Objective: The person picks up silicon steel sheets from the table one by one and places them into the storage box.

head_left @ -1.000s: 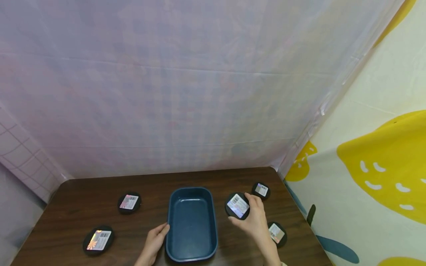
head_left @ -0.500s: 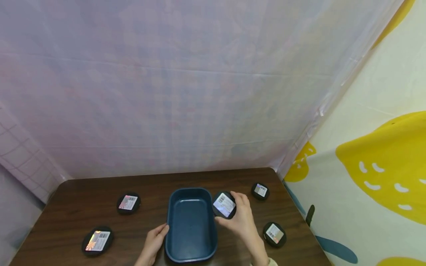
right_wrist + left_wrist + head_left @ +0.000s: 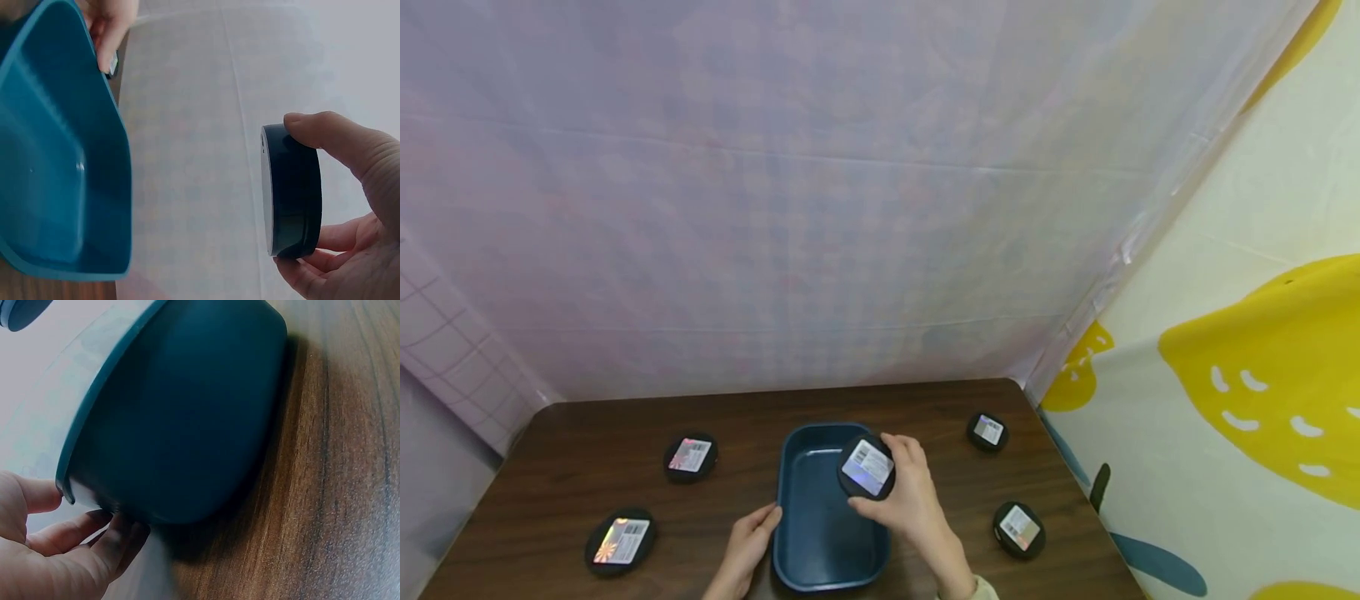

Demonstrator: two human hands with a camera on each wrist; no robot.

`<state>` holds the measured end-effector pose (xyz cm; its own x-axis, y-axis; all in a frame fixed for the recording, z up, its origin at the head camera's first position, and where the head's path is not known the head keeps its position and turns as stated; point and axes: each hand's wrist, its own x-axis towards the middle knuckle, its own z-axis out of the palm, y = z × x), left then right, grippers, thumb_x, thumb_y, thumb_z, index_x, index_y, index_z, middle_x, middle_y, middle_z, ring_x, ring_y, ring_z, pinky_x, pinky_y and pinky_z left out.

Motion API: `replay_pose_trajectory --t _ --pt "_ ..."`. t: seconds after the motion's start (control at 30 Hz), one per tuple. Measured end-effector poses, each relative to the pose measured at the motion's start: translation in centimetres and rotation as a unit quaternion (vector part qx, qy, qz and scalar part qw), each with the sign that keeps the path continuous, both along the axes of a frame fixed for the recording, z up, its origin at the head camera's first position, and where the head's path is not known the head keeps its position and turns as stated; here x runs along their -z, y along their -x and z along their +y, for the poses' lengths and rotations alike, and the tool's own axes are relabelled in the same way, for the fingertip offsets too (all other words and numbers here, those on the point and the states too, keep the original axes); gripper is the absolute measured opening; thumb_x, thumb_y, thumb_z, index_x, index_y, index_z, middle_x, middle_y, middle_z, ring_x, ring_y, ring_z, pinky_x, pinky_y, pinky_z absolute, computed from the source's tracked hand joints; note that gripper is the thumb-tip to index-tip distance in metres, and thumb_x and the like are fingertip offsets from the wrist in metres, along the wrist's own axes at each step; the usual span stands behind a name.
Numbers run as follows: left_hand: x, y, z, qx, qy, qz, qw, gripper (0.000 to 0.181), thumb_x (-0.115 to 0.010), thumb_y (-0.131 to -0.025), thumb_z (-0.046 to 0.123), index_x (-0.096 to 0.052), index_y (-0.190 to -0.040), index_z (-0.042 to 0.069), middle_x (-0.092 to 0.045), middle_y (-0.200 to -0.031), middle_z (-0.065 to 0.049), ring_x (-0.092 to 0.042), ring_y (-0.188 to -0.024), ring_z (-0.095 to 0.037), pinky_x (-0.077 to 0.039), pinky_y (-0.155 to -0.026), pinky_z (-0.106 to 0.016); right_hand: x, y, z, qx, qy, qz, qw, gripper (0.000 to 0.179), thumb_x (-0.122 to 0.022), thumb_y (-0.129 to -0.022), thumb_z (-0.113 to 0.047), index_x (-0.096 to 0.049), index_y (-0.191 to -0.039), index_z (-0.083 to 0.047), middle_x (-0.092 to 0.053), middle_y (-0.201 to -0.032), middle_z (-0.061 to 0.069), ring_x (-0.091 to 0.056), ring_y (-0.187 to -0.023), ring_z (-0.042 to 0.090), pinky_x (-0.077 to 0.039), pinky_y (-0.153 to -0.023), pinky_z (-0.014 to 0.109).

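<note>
In the head view, a rectangular dark blue tray [image 3: 831, 546] stands on the table. My left hand [image 3: 747, 546] holds its left side, with the thumb at the rim and the other fingers curled against the outer wall in the left wrist view. My right hand [image 3: 912, 498] grips a flat round black container [image 3: 867, 468] by its edge, between thumb and fingers. This container bears a white, partly shiny barcode label and overlaps the tray's right side from above. Seen from the right wrist, the container [image 3: 294, 194] is held on edge, apart from the tray [image 3: 103, 156].
Two similar labelled black containers lie left of the tray, one farther back [image 3: 690, 457] and one nearer [image 3: 621, 543]. To the right lie another at the back [image 3: 987, 432] and one nearer [image 3: 1018, 530]. Pale fabric [image 3: 820, 250] hangs behind the wooden table [image 3: 917, 400].
My right hand has carried the round black container leftward, from beside the tray to over its right part. My left hand and the tray have stayed put.
</note>
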<state>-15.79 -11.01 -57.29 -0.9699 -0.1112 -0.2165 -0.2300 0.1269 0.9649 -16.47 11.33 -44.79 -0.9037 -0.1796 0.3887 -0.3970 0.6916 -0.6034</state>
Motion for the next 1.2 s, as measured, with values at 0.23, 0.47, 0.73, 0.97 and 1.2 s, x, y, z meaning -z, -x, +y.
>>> replay_pose_trajectory --t 0.23,0.47,0.73,0.97,1.2 --pt "0.0 0.0 0.0 0.001 -0.004 0.005 1.0 0.045 -0.046 -0.098 0.016 -0.045 -0.124 -0.02 -0.048 -0.127 -0.035 -0.04 -0.123 -0.047 -0.033 -0.102 -0.055 0.5 -0.3 -0.8 -0.027 -0.011 -0.015 0.9995 0.085 -0.09 -0.055 -0.024 -0.051 -0.123 0.006 -0.049 -0.117 0.015 -0.052 -0.103 0.027 -0.05 -0.087 0.043" --pt "0.0 0.0 0.0 0.002 -0.007 0.009 0.9999 0.045 -0.046 -0.098 0.016 -0.045 -0.124 -0.02 -0.048 -0.127 -0.034 -0.04 -0.123 -0.046 -0.034 -0.101 -0.054 0.3 -0.4 -1.3 -0.033 -0.017 -0.025 0.999 0.086 -0.09 -0.056 -0.027 -0.05 -0.126 0.003 -0.049 -0.118 0.013 -0.052 -0.103 0.025 -0.05 -0.087 0.041" --pt "-0.2 -0.1 0.0 0.002 -0.011 0.005 0.9999 0.046 -0.046 -0.098 0.017 -0.045 -0.125 -0.02 -0.046 -0.128 -0.035 -0.039 -0.123 -0.047 -0.034 -0.101 -0.055 0.4 -0.4 -1.7 -0.04 -0.019 -0.031 0.9985 0.086 -0.089 -0.056 -0.028 -0.05 -0.126 0.003 -0.049 -0.119 0.012 -0.052 -0.104 0.024 -0.049 -0.088 0.04" --pt "-0.1 0.0 0.0 0.001 -0.009 -0.004 1.0 0.045 -0.046 -0.098 0.018 -0.046 -0.125 -0.02 -0.047 -0.129 -0.034 -0.039 -0.123 -0.047 -0.034 -0.101 -0.055 0.9 -0.4 -2.0 -0.05 -0.025 -0.014 0.9984 0.085 -0.09 -0.056 -0.029 -0.051 -0.124 0.004 -0.05 -0.118 0.014 -0.052 -0.103 0.025 -0.05 -0.087 0.041" --pt "-0.1 0.1 0.0 0.001 -0.006 -0.006 1.0 0.046 -0.047 -0.098 0.018 -0.046 -0.125 -0.02 -0.047 -0.128 -0.034 -0.04 -0.123 -0.046 -0.034 -0.101 -0.055 1.4 -0.4 -2.1 -0.05 -0.03 -0.021 0.998 0.086 -0.09 -0.055 -0.029 -0.051 -0.126 0.002 -0.05 -0.119 0.012 -0.052 -0.104 0.023 -0.05 -0.088 0.039"
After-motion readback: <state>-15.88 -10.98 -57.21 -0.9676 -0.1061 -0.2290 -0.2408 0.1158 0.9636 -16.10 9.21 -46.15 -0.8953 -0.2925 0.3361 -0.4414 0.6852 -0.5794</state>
